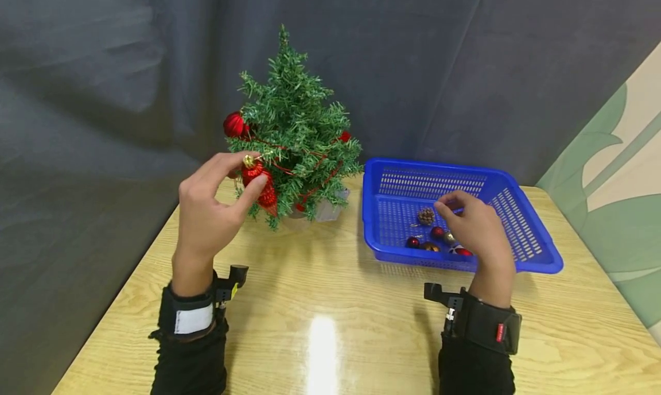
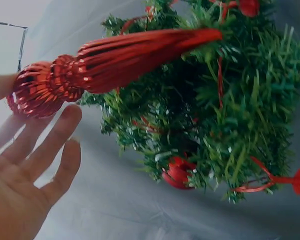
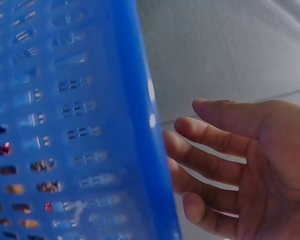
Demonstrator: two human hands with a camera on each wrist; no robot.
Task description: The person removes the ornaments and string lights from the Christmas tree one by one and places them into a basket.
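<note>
My left hand [image 1: 212, 208] pinches a shiny red drop-shaped ornament [image 1: 260, 182] with a gold cap, at the left side of a small green Christmas tree [image 1: 296, 108]. In the left wrist view the ornament [image 2: 125, 60] is ribbed, with a round top and a long point lying across the branches. Whether its cord is round a twig I cannot tell. Over the blue basket [image 1: 439, 164], my right hand [image 1: 475, 223] is loosely curled and holds nothing. The right wrist view shows its bent fingers [image 3: 210, 165] beside the basket rim [image 3: 140, 100].
A pine cone [image 1: 426, 216] and several small baubles [image 1: 437, 232] lie in the basket. On the tree hang a red bauble [image 1: 236, 124] and a thin red garland [image 1: 330, 174]. Dark cloth [image 1: 403, 56] stands behind the wooden table [image 1: 289, 303].
</note>
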